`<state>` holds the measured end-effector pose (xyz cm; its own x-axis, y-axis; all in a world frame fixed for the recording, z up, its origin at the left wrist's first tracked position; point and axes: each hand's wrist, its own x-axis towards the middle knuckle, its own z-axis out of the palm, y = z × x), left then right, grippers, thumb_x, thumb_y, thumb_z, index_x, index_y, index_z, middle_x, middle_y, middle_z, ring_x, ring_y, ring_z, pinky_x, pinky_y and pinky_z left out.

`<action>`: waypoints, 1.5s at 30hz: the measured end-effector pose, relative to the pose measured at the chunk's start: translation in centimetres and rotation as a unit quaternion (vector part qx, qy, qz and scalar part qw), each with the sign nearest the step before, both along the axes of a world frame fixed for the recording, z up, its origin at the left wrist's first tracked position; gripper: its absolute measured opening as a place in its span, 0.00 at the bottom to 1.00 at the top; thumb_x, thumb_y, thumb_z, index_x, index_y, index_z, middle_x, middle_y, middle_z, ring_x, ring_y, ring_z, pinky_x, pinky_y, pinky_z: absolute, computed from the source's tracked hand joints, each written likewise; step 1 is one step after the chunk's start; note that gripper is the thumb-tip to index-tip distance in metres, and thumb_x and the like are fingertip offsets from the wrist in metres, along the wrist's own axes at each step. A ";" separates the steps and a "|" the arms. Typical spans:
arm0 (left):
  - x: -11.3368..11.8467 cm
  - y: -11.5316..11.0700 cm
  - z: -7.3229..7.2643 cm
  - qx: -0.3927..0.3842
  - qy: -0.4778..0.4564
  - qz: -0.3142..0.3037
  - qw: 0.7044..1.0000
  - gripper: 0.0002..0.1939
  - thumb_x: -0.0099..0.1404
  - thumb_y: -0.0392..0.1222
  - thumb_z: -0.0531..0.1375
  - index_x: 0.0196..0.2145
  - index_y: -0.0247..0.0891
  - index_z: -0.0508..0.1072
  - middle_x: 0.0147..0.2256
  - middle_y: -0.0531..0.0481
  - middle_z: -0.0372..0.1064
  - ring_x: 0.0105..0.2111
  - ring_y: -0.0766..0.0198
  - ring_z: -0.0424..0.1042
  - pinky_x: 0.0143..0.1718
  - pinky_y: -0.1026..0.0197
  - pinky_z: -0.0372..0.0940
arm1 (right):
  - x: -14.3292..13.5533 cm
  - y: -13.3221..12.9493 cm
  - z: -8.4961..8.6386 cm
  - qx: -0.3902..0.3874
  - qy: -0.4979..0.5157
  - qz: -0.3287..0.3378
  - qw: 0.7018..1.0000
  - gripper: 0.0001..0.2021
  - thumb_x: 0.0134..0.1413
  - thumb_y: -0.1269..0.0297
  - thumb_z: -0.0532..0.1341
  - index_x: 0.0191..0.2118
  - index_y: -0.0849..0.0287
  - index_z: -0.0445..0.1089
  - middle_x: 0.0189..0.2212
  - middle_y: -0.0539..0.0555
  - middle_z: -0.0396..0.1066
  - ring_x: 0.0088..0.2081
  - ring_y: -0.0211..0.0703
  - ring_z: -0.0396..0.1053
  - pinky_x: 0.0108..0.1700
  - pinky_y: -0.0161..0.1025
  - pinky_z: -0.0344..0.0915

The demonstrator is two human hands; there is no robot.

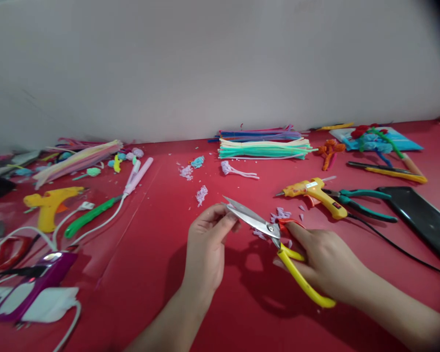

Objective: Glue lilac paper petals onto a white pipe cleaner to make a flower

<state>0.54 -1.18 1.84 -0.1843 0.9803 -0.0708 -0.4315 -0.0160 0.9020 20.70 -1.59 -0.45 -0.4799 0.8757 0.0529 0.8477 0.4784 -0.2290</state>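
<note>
My right hand [320, 259] grips a pair of scissors [254, 220] with one red and one yellow handle. The blades point left and are slightly apart. At their tips my left hand [209, 239] is closed in a pinch; what lies between its thumb and fingers is hidden or too small to make out. Lilac fuzzy clippings [280, 213] lie on the red table under and behind the blades. Farther back are a lilac pipe-cleaner flower [238, 171] with two bent stems and small piles of lilac scraps [201, 194].
Bundled pipe cleaners [264, 148] lie by the wall. On the right are a yellow glue gun [315, 193], pliers [366, 203] and a black phone [418, 220]. A second glue gun [49, 205], a green-handled cutter [91, 217] and a purple power strip [33, 288] with cables occupy the left.
</note>
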 end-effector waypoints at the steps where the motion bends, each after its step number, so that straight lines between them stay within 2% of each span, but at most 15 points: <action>1: 0.0 0.0 0.0 -0.001 0.001 0.000 1.000 0.02 0.55 0.33 0.63 0.27 0.37 0.75 0.25 0.55 0.68 0.26 0.73 0.65 0.31 0.69 0.61 | 0.1 0.0 -0.1 0.008 -0.003 0.005 1.000 0.15 0.54 0.50 0.53 0.36 0.58 0.60 0.17 0.50 0.66 0.19 0.44 0.65 0.22 0.37 0.43; 8: -0.2 0.1 -0.3 -0.008 0.022 -0.002 1.000 0.04 0.55 0.32 0.61 0.25 0.37 0.74 0.22 0.55 0.67 0.24 0.73 0.63 0.30 0.69 0.59 | 0.3 0.2 -0.1 0.068 -0.011 0.027 0.997 0.20 0.55 0.43 0.49 0.32 0.57 0.59 0.15 0.50 0.65 0.17 0.43 0.63 0.21 0.37 0.44; 21: -0.3 0.1 -0.3 -0.011 0.026 0.002 1.000 0.02 0.55 0.34 0.62 0.26 0.37 0.74 0.23 0.55 0.66 0.25 0.72 0.63 0.31 0.68 0.59 | 0.5 0.2 -0.5 0.118 -0.016 0.049 0.992 0.19 0.58 0.44 0.47 0.30 0.56 0.56 0.13 0.49 0.62 0.15 0.42 0.62 0.20 0.37 0.42; 30: -0.1 0.1 0.0 -0.027 0.018 0.010 0.999 0.01 0.53 0.35 0.64 0.26 0.37 0.75 0.23 0.55 0.68 0.25 0.72 0.64 0.31 0.68 0.60 | 0.5 0.1 -0.3 0.065 -0.019 0.042 0.997 0.19 0.58 0.46 0.47 0.31 0.57 0.59 0.14 0.50 0.63 0.15 0.41 0.61 0.21 0.38 0.41; 37: -0.2 0.2 0.2 -0.029 0.027 0.006 0.999 0.01 0.53 0.35 0.64 0.27 0.35 0.75 0.24 0.54 0.68 0.24 0.73 0.64 0.30 0.69 0.60 | 0.6 0.0 -0.6 0.051 -0.005 0.025 0.998 0.16 0.58 0.49 0.49 0.28 0.56 0.58 0.14 0.50 0.63 0.15 0.40 0.60 0.21 0.38 0.40; 41: -0.1 0.1 0.1 -0.031 0.018 0.000 0.999 0.01 0.54 0.35 0.63 0.28 0.36 0.74 0.24 0.55 0.68 0.24 0.73 0.65 0.30 0.69 0.60 | 0.2 0.4 0.0 -0.005 0.016 -0.014 1.000 0.15 0.57 0.51 0.51 0.26 0.56 0.57 0.14 0.49 0.62 0.15 0.40 0.60 0.20 0.37 0.41; 45: 0.2 0.0 -0.1 -0.049 0.012 -0.034 0.998 0.02 0.55 0.36 0.62 0.29 0.35 0.73 0.26 0.52 0.70 0.25 0.72 0.66 0.30 0.69 0.60 | -0.4 0.8 0.9 -0.047 0.067 -0.062 0.995 0.13 0.54 0.51 0.54 0.31 0.57 0.61 0.16 0.50 0.65 0.18 0.41 0.62 0.20 0.35 0.45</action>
